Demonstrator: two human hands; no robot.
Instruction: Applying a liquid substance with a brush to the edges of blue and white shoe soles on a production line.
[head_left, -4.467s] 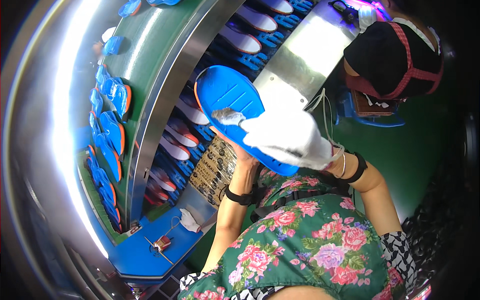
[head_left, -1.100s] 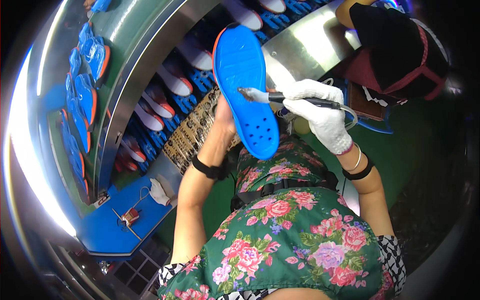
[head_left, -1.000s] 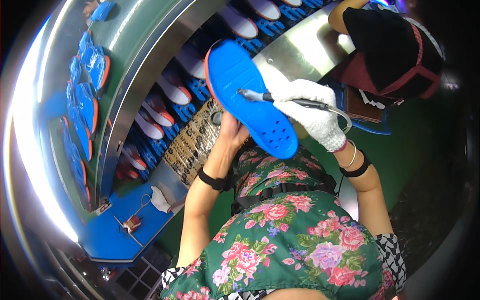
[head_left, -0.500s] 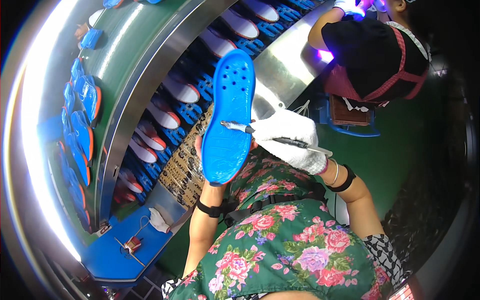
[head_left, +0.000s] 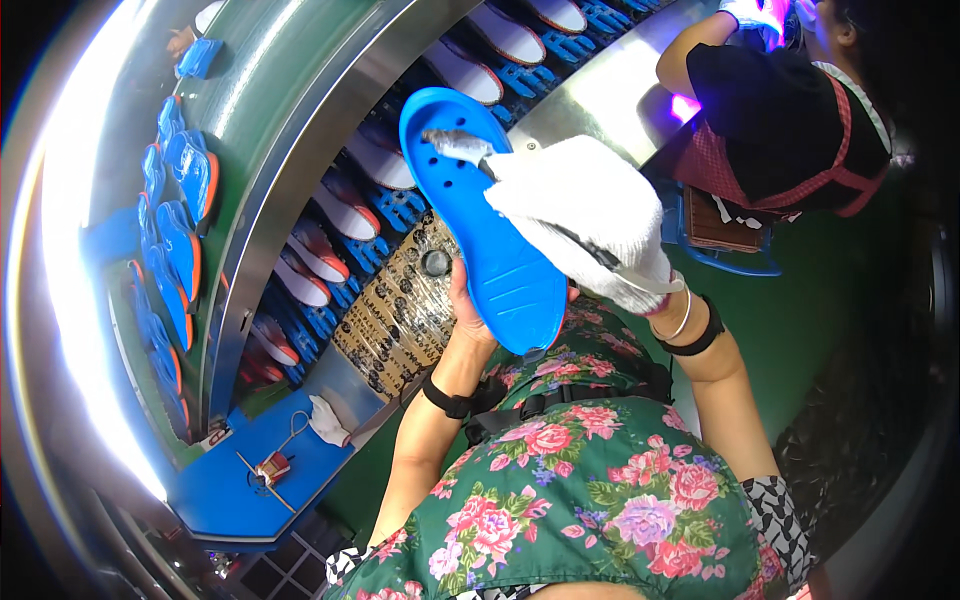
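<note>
A blue shoe insole [head_left: 512, 275], with several round holes at its far end, is tilted in front of me. My bare left hand [head_left: 468, 305] grips it from beneath near its closer end; part of the fingers is hidden behind it. My right hand [head_left: 585, 215], in a white knitted glove, is closed around a brush whose pale, worn bristle end [head_left: 458, 146] lies over the holed end of the insole. The brush's dark handle shows between the gloved fingers. A dark round object [head_left: 436, 263] sits just left of the insole on patterned brown sheeting.
A rack of dark shoes with white soles [head_left: 345, 215] runs diagonally behind the insole. Blue and orange insoles [head_left: 180, 245] lie on a green conveyor [head_left: 260, 110] at left. A blue table [head_left: 225, 500] stands lower left. Another person [head_left: 780, 120] works upper right beside a stool [head_left: 725, 225].
The brush has moved from the insole's middle to its holed far end. The insole has swung, its far end leftward and its near end rightward. Its surface looks less glossy.
</note>
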